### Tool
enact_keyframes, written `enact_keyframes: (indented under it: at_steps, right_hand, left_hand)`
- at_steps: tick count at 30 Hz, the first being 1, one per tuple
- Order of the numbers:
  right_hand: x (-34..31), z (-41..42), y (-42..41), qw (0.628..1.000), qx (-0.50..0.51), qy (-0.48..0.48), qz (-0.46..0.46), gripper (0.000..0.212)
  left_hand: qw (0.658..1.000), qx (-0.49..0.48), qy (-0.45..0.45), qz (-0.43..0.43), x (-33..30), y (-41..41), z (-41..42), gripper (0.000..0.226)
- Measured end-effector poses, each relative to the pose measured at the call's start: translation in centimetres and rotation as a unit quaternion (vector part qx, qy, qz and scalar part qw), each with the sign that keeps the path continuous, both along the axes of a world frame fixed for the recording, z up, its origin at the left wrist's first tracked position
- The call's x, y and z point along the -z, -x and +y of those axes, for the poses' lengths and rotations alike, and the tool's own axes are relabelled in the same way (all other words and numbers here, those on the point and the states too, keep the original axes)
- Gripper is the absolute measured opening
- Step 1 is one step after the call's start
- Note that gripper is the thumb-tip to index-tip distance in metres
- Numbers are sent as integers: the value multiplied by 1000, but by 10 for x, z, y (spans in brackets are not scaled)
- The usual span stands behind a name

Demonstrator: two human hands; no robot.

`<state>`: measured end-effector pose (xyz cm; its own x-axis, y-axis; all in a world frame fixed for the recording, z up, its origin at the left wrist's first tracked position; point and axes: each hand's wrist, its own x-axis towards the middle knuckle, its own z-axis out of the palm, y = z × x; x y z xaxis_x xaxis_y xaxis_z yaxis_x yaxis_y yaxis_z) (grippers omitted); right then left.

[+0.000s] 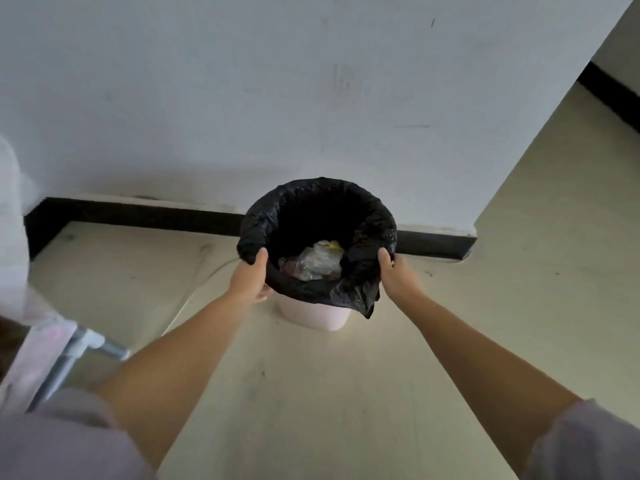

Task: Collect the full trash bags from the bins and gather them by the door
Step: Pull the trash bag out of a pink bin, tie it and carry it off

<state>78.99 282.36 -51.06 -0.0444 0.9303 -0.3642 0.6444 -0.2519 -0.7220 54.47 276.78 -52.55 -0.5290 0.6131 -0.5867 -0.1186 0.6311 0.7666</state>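
Note:
A small pale pink bin [313, 315] stands on the floor close to the wall. A black trash bag [360, 216] lines it, its edge folded over the rim. Inside lies crumpled clear plastic and other rubbish [317, 261]. My left hand [251, 277] grips the bag's folded edge on the left side of the rim. My right hand [393, 271] grips the bag's edge on the right side. A loose flap of the bag hangs down the bin's front right.
A white wall [277, 98] with a black baseboard [138, 213] runs behind the bin. The wall ends in a corner at the right, where beige floor [554, 237] continues past it. A metal-framed piece of furniture [69, 355] stands at the lower left.

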Motion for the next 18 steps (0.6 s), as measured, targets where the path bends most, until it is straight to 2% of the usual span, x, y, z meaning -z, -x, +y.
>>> enact_keyframes:
  at_steps: [3, 9, 15, 18]
  right_hand:
    - [22, 15, 6, 993, 24, 30, 114, 56]
    - [3, 20, 1, 967, 62, 102, 225, 31]
    - [9, 27, -24, 977, 64, 43, 199, 34]
    - [9, 30, -39, 986, 45, 82, 140, 56]
  left_hand:
    - [997, -32, -68, -31, 21, 17, 19, 50]
    - [974, -132, -138, -119, 9, -1, 18, 40]
    - [961, -92, -133, -224, 7, -23, 2, 35]
    - [954, -77, -137, -255, 4, -31, -4, 41]
